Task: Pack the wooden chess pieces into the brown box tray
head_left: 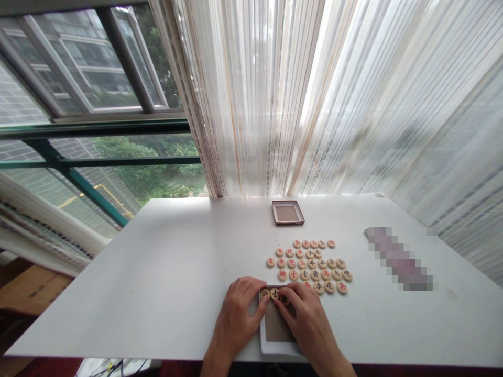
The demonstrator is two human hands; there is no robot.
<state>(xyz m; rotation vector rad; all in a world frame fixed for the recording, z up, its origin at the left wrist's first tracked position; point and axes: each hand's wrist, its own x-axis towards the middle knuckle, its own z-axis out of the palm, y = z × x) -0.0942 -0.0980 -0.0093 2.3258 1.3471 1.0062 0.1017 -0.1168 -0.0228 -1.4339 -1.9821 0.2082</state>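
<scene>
The fingers (258, 312) of the left hand (238, 309) are slightly parted at the upper left corner of a shallow open box (280, 349), the thumb by the first of the round wooden discs inside; whether they grip anything cannot be told. The right hand (308, 314) has its thumb and forefinger bent close around a third disc (285, 300), partly hidden. These discs, marked with characters, line the box's far edge; the rest of its brown floor in view is bare. Just beyond, more discs (302, 263), lettered red or black, lie flat in uneven rows on a white desk (168, 283). Farther back sits a shallow brown-rimmed tray (287, 213); to the right is a pixelated long object (396, 259). Striped curtains (267, 104) and a window (98, 68) stand behind.
</scene>
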